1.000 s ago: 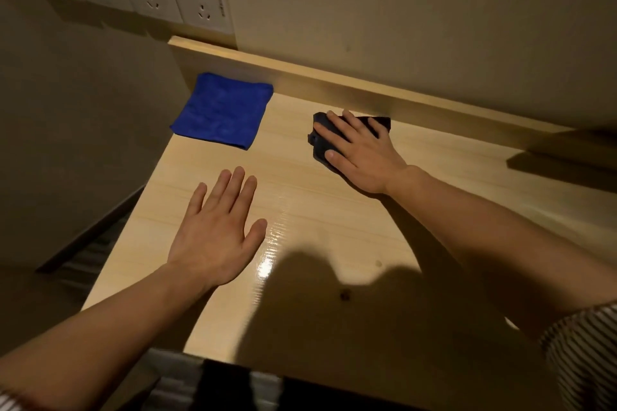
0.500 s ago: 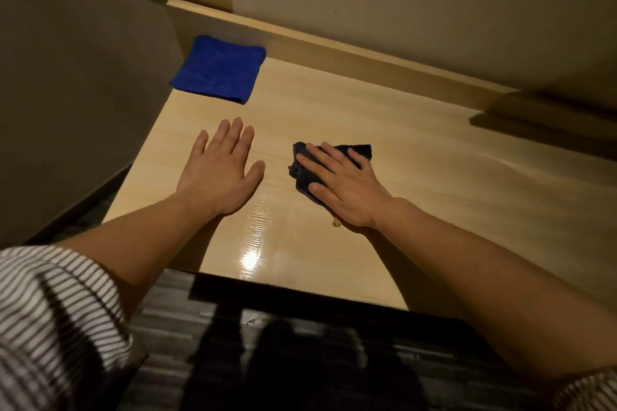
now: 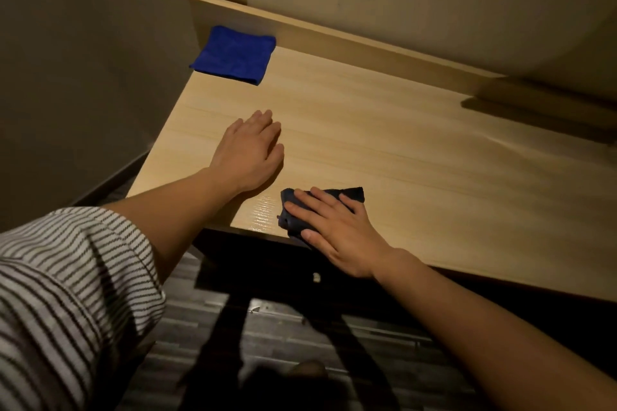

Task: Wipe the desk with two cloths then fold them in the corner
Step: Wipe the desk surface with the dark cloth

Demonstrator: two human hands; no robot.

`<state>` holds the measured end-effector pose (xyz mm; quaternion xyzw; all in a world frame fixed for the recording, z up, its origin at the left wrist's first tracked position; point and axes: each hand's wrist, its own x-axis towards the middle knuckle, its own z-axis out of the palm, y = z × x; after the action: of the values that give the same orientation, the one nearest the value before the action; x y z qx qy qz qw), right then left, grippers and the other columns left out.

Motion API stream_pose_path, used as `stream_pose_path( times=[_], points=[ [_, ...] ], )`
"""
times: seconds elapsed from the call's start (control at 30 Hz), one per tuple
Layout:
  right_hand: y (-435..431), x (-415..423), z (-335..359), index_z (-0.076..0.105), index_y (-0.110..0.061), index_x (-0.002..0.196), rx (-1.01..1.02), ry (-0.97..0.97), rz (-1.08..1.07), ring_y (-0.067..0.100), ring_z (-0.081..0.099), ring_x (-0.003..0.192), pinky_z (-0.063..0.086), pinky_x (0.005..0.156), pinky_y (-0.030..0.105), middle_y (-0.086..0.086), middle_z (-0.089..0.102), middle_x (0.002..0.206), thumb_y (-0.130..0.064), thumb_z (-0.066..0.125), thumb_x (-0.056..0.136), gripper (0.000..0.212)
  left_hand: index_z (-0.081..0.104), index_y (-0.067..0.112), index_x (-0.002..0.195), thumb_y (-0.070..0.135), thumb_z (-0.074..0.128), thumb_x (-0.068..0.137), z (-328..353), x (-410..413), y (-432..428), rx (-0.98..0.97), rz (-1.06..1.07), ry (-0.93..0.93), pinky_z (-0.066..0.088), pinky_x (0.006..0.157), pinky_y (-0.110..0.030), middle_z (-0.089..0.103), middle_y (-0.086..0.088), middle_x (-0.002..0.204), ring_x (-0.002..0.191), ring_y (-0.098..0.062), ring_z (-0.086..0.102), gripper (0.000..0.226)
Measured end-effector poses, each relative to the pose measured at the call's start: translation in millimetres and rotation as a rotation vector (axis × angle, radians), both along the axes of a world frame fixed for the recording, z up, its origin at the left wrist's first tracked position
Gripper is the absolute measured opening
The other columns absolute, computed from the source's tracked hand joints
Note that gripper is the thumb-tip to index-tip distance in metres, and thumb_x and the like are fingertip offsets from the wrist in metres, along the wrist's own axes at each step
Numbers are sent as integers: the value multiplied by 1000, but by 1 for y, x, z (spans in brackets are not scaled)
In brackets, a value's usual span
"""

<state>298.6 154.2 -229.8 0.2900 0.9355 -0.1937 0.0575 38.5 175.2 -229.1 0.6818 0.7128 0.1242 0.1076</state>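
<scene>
Head view: wiping seemingly proceeding; right hand [image 3: 337,233] is pressing dark cloth [image 3: 353,194] flat-fingered at desk [image 3: 400,143] edge; left hand [image 3: 250,150] is lying flat, empty; next stroke needing even pressure.

The light wooden desk [image 3: 417,157] carries a folded blue cloth [image 3: 233,55] in its far left corner, against the raised back ledge. A dark cloth [image 3: 352,193] lies at the front edge under the flat right hand [image 3: 337,230]. The left hand [image 3: 250,150] rests palm-down nearby.

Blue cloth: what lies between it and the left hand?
Nothing: the head view shows only bare desk between the blue cloth and the left hand.
</scene>
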Motion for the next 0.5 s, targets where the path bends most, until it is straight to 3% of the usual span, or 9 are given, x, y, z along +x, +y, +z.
stream_pose_path(
  times=[0.2, 0.33, 0.5],
  points=[
    [-32, -1, 11, 54, -32, 148, -188, 212, -167, 12, 38, 147, 29, 112, 46, -13, 47, 159, -28, 44, 111, 39, 39, 13, 163, 39, 37, 111, 5, 40, 1, 7, -44, -41, 17, 131, -50, 27, -11, 175, 162, -28, 20, 58],
    [-37, 9, 29, 59, -21, 140, -334, 257, -255, 16, 55, 120, 41, 101, 40, 0, 66, 133, -26, 43, 112, 33, 37, 15, 163, 39, 34, 111, -3, 56, 12, -12, 14, -86, 15, 130, -52, 24, -11, 176, 163, -28, 16, 57],
    [1, 22, 60, 64, -10, 127, -245, 353, -291, 28, 63, 105, 47, 91, 41, 9, 70, 115, -19, 47, 111, 25, 18, 19, 169, 53, 19, 107, -21, 71, 20, -95, 114, -36, 5, 131, -52, 10, -8, 179, 165, -26, 3, 70]
  ],
)
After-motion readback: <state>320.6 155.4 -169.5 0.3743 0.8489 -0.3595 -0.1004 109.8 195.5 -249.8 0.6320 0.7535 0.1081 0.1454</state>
